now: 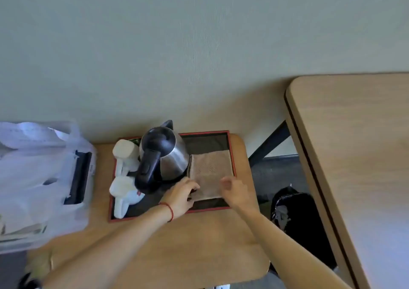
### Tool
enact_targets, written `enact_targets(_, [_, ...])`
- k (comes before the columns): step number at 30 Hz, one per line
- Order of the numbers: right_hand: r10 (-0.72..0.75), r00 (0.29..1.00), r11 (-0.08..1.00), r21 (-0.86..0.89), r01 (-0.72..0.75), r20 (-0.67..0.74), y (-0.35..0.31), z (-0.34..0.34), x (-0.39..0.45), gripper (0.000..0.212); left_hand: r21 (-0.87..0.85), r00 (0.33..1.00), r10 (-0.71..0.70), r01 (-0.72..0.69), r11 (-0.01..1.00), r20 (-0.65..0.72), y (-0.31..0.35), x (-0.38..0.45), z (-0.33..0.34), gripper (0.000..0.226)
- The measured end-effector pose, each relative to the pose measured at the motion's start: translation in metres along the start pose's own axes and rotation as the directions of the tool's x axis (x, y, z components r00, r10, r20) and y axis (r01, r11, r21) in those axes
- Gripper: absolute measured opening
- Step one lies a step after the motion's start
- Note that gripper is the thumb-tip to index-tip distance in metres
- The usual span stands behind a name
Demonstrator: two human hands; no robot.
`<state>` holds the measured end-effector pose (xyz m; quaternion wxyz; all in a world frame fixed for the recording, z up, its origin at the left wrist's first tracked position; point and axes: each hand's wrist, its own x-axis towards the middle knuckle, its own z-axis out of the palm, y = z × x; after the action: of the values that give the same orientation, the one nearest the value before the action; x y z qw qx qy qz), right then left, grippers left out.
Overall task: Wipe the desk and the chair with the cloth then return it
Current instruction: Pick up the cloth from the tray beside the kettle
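Note:
A folded brown cloth [210, 169] lies flat in the right half of a black tray with a red rim [231, 153], on a low wooden table [199, 244]. My left hand [181, 196], with a red string at the wrist, rests at the cloth's near left corner, fingers curled onto its edge. Over the near right edge of the cloth is my right hand [234, 191], blurred, fingers loosely bent; whether it grips the cloth I cannot tell. The wooden desk [354, 155] fills the right side. No chair is in view.
A steel kettle with a black handle [163, 155] stands in the tray just left of the cloth, with two white mugs [124, 173] beside it. A white plastic bag [37, 178] lies at the table's left end. A black bag [296, 213] sits on the floor between table and desk.

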<state>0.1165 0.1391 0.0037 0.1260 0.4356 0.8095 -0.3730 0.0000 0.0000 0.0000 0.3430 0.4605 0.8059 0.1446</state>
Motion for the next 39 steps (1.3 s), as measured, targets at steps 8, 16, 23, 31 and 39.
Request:
enact_targets(8, [-0.331, 0.939, 0.806, -0.489, 0.334, 0.094, -0.019, 0.016, 0.085, 0.064, 0.656, 0.980, 0.036, -0.159, 0.738, 0.197, -0.004, 0.068, 0.016, 0.035])
enact_targets(16, [-0.325, 0.943, 0.678, -0.679, 0.282, 0.067, -0.026, 0.017, 0.121, 0.041, 0.644, 0.976, 0.051, -0.179, 0.743, 0.213, -0.009, 0.073, 0.003, 0.034])
enact_targets(23, [-0.377, 0.881, 0.694, -0.542, 0.474, 0.287, -0.025, -0.002, 0.111, 0.018, 0.595, 0.974, 0.083, -0.195, 0.779, 0.211, -0.016, 0.060, -0.003, 0.026])
enact_targets(31, [-0.412, 0.910, 0.893, -0.180, 0.412, 0.040, -0.020, -0.044, 0.067, 0.016, 0.104, 0.996, -0.036, 0.027, 0.994, 0.087, -0.017, 0.051, 0.006, 0.057])
enact_targets(39, [-0.501, 0.862, 0.852, 0.220, 0.474, 0.081, -0.032, -0.109, -0.015, 0.017, -0.782, 0.975, -0.122, 0.223, 0.583, 0.187, 0.039, 0.035, -0.062, 0.080])
